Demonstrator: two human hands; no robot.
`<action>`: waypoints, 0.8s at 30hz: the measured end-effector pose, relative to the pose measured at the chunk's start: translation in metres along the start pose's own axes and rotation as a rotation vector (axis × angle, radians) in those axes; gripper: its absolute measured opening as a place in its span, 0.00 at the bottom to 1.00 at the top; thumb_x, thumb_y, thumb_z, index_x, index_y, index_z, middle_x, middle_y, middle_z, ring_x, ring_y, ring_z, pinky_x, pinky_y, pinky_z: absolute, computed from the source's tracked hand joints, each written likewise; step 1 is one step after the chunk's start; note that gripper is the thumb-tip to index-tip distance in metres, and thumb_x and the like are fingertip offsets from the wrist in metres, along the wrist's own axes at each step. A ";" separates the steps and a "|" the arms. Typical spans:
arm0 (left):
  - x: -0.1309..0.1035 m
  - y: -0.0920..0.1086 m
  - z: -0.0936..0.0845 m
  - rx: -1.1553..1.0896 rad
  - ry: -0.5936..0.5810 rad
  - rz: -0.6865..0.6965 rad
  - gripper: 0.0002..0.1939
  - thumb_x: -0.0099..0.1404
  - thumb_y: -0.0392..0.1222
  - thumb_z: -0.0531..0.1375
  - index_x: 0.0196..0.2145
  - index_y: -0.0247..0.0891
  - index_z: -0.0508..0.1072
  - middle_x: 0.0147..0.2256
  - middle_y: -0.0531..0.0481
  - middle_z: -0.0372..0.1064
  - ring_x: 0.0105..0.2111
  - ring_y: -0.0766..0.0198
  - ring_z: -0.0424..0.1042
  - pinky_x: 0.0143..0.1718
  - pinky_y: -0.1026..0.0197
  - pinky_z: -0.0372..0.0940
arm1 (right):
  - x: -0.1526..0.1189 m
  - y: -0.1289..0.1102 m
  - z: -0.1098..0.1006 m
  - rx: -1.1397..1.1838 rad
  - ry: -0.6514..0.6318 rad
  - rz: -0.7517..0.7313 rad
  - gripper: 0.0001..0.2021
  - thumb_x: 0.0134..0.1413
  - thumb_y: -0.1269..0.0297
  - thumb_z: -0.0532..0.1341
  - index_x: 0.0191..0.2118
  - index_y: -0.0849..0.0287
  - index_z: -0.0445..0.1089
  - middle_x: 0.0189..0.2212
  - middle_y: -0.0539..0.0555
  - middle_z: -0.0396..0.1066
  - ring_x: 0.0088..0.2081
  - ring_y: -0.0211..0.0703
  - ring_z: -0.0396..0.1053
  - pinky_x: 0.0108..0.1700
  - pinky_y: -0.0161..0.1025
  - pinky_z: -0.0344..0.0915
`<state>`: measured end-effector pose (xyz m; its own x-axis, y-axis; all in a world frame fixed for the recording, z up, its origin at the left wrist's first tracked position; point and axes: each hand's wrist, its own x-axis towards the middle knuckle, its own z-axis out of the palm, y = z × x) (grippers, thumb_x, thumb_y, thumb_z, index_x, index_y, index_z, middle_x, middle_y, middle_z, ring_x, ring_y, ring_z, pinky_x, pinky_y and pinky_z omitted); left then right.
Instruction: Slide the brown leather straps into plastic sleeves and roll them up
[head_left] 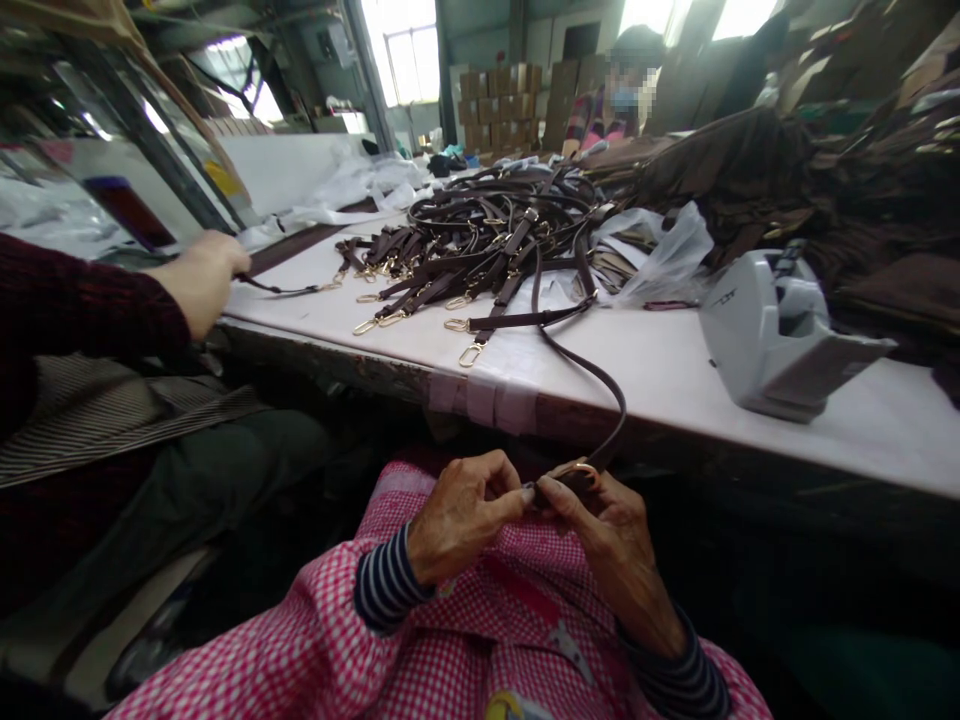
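Above my lap, both hands meet at the end of a dark brown strap [609,390]. My right hand [619,535] grips this end between thumb and fingers, close to a gold-coloured metal ring [589,474]. The fingertips of my left hand [469,515] are pinched together at the same spot; what lies between them is too small to make out. From my hands the strap curves up over the table edge to a heap of similar straps [495,225], several with gold clasps [471,352] pointing towards me.
A grey tape dispenser [765,335] stands on the white table [660,375] at the right. Clear plastic bags [667,250] and dark brown material [750,170] lie behind. At the left, a co-worker's hand [199,280] touches a strap. Another person sits across, before stacked cartons [499,105].
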<state>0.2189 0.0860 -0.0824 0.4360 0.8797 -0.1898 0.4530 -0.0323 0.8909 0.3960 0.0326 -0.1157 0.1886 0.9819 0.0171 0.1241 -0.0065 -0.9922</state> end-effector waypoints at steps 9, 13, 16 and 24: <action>0.005 -0.026 0.000 -0.343 -0.233 -0.089 0.16 0.63 0.51 0.64 0.34 0.34 0.71 0.26 0.53 0.68 0.25 0.67 0.66 0.28 0.63 0.60 | 0.000 0.000 -0.001 0.008 -0.060 0.023 0.16 0.61 0.50 0.66 0.31 0.59 0.74 0.26 0.50 0.70 0.28 0.41 0.65 0.32 0.38 0.62; 0.005 -0.026 0.002 -0.315 -0.206 -0.143 0.10 0.59 0.45 0.62 0.33 0.35 0.71 0.25 0.53 0.67 0.24 0.66 0.66 0.27 0.63 0.60 | 0.000 0.000 -0.001 -0.017 -0.058 0.006 0.15 0.62 0.51 0.66 0.32 0.58 0.74 0.26 0.49 0.70 0.29 0.41 0.65 0.33 0.38 0.62; 0.008 -0.017 -0.001 -0.108 -0.172 -0.107 0.07 0.57 0.41 0.60 0.31 0.35 0.72 0.25 0.52 0.68 0.25 0.63 0.68 0.27 0.62 0.60 | 0.001 0.000 0.000 -0.063 -0.061 -0.040 0.14 0.62 0.52 0.66 0.32 0.58 0.74 0.28 0.50 0.71 0.31 0.42 0.67 0.34 0.38 0.62; 0.010 -0.001 -0.003 0.326 -0.162 -0.066 0.13 0.62 0.48 0.58 0.29 0.36 0.76 0.26 0.47 0.75 0.28 0.58 0.71 0.28 0.61 0.55 | -0.005 0.007 0.007 -0.253 -0.122 -0.177 0.13 0.65 0.56 0.63 0.32 0.59 0.70 0.29 0.51 0.70 0.31 0.43 0.68 0.35 0.40 0.61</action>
<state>0.2210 0.0962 -0.0840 0.5033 0.7991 -0.3290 0.6968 -0.1501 0.7014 0.3892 0.0290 -0.1233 0.0260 0.9873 0.1566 0.3855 0.1347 -0.9128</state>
